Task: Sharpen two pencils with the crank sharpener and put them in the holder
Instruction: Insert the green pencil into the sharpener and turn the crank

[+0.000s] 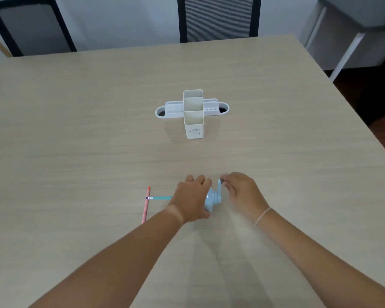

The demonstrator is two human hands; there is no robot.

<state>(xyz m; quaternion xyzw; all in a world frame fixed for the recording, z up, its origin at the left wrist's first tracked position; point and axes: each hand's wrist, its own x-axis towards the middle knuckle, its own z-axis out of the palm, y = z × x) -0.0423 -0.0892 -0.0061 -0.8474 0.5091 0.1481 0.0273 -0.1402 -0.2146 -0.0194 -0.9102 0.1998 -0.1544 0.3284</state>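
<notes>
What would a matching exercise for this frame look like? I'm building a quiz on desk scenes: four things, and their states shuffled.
Things:
1. teal pencil
2. pink pencil
3. holder
4. sharpener

States:
A. stands with nothing in it
B. gripped by the left hand, right hand at its crank
C. lies loose on the table
D. sticks out sideways from under the left hand

Pairs: 1-D, 2-C, 3-A, 4-B

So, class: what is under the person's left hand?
The pale blue crank sharpener sits under the left hand. The teal pencil runs in beneath it; its tip and the sharpener's front are covered.
</notes>
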